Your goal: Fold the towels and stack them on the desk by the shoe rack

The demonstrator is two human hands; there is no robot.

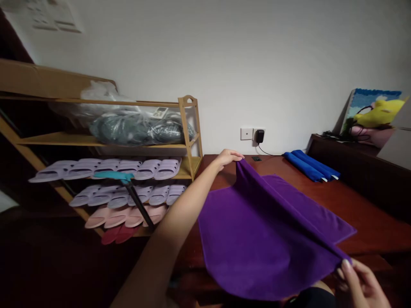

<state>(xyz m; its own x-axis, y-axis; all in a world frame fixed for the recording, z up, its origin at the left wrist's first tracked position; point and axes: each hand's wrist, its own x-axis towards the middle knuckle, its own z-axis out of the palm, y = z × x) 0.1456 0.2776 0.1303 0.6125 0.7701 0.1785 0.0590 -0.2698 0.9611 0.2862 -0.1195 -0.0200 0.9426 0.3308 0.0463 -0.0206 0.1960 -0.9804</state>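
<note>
A purple cloth (244, 239) is spread over the reddish-brown tabletop, with a raised fold running diagonally across it. At the far end of this fold, my left hand (227, 158) pinches the cloth's edge. The near right end of the fold is gripped between the thumb and fingers of my right hand (358, 280), low in the view. Part of the cloth lies flat on the table beyond the fold, and its near edge hangs toward me over the front of the table.
Two rolled blue cloths (310, 164) lie at the table's back right. A black plug (260, 136) sits in the wall, its cable reaching the tabletop (362, 214). On the left stands a wooden rack (189, 128) with slippers (167, 169) and bagged items. A raised ledge holds a yellow plush toy (380, 113).
</note>
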